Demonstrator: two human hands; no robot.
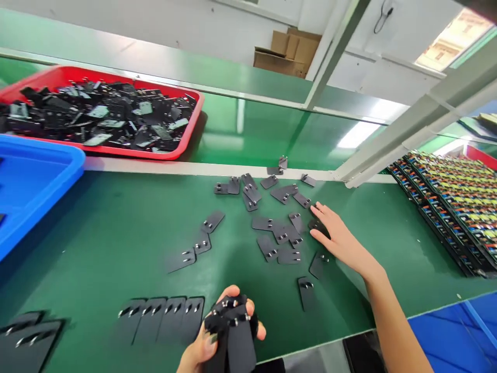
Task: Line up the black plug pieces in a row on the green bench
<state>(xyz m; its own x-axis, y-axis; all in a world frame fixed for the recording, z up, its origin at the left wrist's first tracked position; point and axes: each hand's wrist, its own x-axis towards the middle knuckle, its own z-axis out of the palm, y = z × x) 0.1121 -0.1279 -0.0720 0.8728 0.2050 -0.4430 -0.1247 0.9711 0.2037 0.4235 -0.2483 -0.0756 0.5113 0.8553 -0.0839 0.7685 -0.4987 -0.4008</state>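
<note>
A bunch of black plates [241,342], each with two short metal pins, is gripped in my left hand [202,346] near the table's front edge. Fingers apart, my right hand [341,239] reaches over the table, its fingertips at a dark plate [319,226] that it partly covers. I cannot tell whether it presses on that plate. Loose plates of the same kind [288,256] are scattered to the left of the right hand. Left of my left hand, several plates [171,316] lie side by side in an overlapping row, pins toward the far side.
A red tray [186,140] heaped with similar black pieces stands at the back left. In front of it is a blue tray [58,160]. More plates [33,342] lie at the lower left. Stacked circuit boards [446,207] stand right, near a metal post [388,145].
</note>
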